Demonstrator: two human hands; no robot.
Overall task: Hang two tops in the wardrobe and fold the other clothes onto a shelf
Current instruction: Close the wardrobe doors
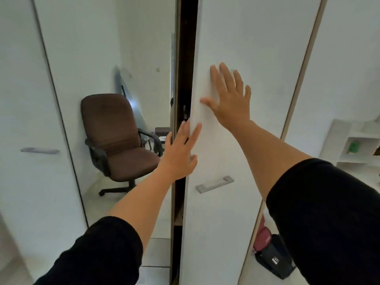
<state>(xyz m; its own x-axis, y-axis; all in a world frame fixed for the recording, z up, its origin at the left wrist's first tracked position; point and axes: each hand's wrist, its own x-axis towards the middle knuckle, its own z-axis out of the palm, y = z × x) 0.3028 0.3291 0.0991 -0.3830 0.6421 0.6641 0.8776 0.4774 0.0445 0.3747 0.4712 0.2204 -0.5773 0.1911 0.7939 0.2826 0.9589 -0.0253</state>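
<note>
The white wardrobe door (246, 48) stands slightly ajar, with a dark gap (186, 58) showing along its left edge. My left hand (181, 153) is at that edge, fingers stretched along it and reaching into the gap, thumb on the door's front. My right hand (229, 95) lies flat on the door's face above, fingers spread and holding nothing. Below the hands is the door's metal bar handle (214, 184). A wooden shelf edge (178, 218) shows low in the gap. No clothes or hangers are in view.
A mirror panel (133, 48) left of the gap reflects a brown office chair (117, 138). Further left is another white door with a handle (40, 150). A white cubby shelf (357, 145) stands at the right; a dark bag (273, 261) lies on the floor.
</note>
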